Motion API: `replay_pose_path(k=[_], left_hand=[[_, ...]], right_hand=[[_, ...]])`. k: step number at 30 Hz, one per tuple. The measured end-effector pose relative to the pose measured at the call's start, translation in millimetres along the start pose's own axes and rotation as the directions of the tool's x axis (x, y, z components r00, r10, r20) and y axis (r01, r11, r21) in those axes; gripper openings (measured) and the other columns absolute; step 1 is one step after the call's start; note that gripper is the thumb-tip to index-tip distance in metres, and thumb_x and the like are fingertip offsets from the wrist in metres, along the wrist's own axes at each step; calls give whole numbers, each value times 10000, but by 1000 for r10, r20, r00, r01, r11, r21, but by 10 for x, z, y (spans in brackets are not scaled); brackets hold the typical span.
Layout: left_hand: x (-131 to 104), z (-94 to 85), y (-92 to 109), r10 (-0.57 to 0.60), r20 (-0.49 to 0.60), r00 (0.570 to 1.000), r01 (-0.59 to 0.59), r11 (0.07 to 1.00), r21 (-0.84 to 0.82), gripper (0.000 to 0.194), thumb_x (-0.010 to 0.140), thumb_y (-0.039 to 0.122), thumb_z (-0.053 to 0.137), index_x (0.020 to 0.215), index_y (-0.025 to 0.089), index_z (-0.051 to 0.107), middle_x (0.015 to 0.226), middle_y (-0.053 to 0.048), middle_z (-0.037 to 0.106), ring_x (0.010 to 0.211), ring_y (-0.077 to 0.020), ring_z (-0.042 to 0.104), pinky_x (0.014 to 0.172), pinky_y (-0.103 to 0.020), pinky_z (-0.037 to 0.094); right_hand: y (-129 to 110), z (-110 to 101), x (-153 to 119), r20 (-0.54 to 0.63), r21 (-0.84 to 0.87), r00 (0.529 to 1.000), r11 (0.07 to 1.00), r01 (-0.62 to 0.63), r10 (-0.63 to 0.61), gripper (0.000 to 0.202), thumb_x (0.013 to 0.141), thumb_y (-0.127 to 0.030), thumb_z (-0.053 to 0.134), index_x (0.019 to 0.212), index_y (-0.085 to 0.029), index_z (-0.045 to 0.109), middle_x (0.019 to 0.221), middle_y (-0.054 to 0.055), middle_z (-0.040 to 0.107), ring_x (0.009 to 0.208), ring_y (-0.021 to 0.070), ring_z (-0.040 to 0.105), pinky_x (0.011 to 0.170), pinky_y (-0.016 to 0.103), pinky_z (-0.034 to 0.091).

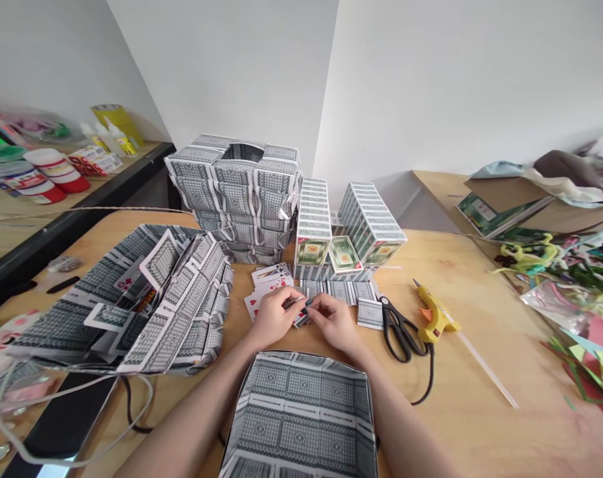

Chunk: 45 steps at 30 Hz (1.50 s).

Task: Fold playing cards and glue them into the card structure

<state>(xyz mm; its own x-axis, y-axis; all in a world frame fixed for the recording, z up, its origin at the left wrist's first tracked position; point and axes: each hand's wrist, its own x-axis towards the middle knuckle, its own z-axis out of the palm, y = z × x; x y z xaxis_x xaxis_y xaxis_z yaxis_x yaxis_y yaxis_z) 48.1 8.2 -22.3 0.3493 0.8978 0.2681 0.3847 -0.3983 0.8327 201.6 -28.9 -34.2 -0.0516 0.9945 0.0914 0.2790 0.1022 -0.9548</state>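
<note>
My left hand (277,312) and my right hand (332,318) meet over the table, fingertips pinched together. Between them is a small playing card (301,320) with a grey patterned back, mostly covered by my fingers. Face-up playing cards (267,273) lie fanned out just beyond my left hand. Behind my right hand runs a row of grey-backed folded cards (337,291), and one more folded card piece (369,313) lies to its right. Between my forearms stands an open box-like form made of cards (301,425), nearest to me.
Black scissors (401,332) and a yellow glue gun (434,315) with a clear glue stick lie to the right. Stacked card boxes (314,219) and a tall woven-card structure (236,192) stand behind. A large card basket (182,312) holding loose cards is on the left, beside white cables.
</note>
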Motion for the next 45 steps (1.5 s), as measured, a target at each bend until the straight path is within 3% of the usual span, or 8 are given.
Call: replay_pose_path(k=[3, 9, 17, 25, 40, 45], left_hand=[[-5, 7, 5, -13, 12, 1000, 13, 1000, -3, 106, 766, 237, 524, 711, 170, 584, 686, -4, 636, 652, -125, 565, 635, -229, 436], [19, 28, 10, -150, 4, 989, 150, 983, -106, 211, 781, 249, 476, 599, 154, 528, 536, 33, 504, 534, -95, 468, 507, -195, 361], [8, 32, 15, -38, 66, 997, 38, 999, 3, 180, 798, 252, 460, 640, 166, 479, 584, 36, 510, 545, -85, 447, 524, -194, 350], [-7, 51, -3, -12, 49, 999, 9, 998, 57, 204, 805, 269, 447, 626, 173, 467, 554, 35, 492, 525, -86, 430, 508, -200, 336], [-17, 43, 2, -45, -40, 998, 48, 997, 62, 212, 802, 290, 448, 626, 173, 465, 554, 33, 502, 527, -86, 454, 506, -198, 338], [-10, 38, 10, -60, -44, 997, 61, 998, 23, 224, 799, 296, 449, 611, 176, 447, 533, 38, 477, 519, -87, 451, 496, -194, 338]], right_hand=[[-26, 3, -3, 17, 26, 1000, 1000, -5, 5, 163, 755, -315, 542, 662, -191, 490, 547, -35, 473, 497, 111, 425, 483, 233, 335], [-78, 1, 3, 73, 169, 995, 983, -77, 65, 191, 764, -345, 531, 664, -193, 470, 537, -41, 465, 496, 117, 446, 488, 234, 342], [-95, 19, 20, 130, 253, 971, 940, -227, 200, 187, 773, -329, 484, 649, -193, 449, 446, -79, 367, 377, 75, 324, 373, 198, 227], [-99, 43, 28, 89, 304, 971, 922, -240, 223, 49, 687, -199, 438, 657, -189, 477, 409, -88, 367, 328, 62, 309, 337, 185, 206], [-69, 28, 42, 68, 298, 978, 931, -210, 199, 223, 643, -203, 423, 792, -178, 588, 567, -36, 489, 465, 96, 350, 449, 215, 280], [-74, 13, 40, 58, 304, 979, 931, -202, 194, 238, 617, -176, 402, 767, -179, 586, 529, -39, 474, 456, 100, 346, 448, 218, 281]])
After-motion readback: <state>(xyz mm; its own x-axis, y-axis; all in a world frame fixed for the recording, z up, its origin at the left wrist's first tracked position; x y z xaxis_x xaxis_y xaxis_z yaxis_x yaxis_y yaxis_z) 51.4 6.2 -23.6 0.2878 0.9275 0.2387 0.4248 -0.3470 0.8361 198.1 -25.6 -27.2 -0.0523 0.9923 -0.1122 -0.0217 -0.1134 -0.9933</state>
